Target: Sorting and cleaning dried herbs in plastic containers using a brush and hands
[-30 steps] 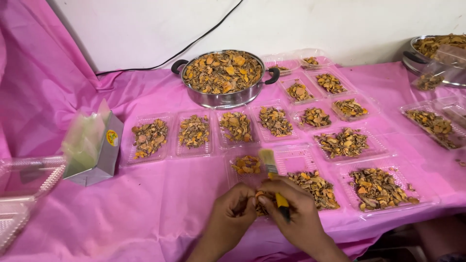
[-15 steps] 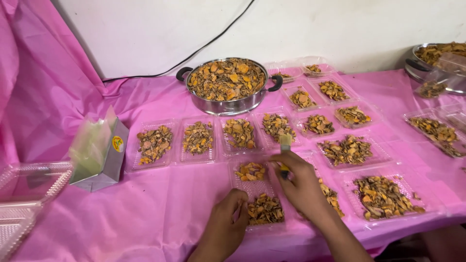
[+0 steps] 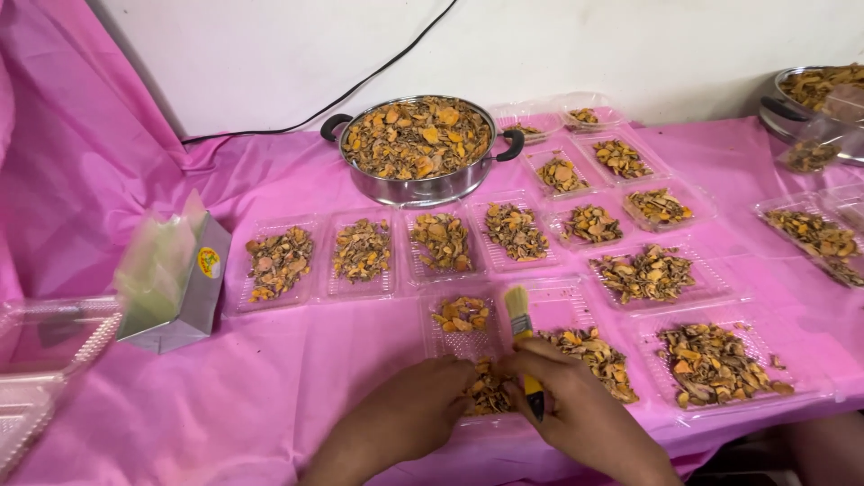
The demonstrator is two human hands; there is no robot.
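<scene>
At the table's near edge, a heap of dried orange-brown pieces [image 3: 488, 389] is gathered in a clear plastic tray [image 3: 463, 340] between both hands. The left hand [image 3: 416, 412] is cupped loosely on the heap, gripping nothing; a small yellow-handled brush [image 3: 522, 335] is clasped in the closed right hand [image 3: 576, 407]. Portioning appears under way; careful sweeping seems called for. A pink cloth [image 3: 270, 387] covers the table, against a white wall [image 3: 270, 54].

Grey box [image 3: 175, 292] with round yellow label [image 3: 209, 263], green bags inside, on the table's left.
</scene>
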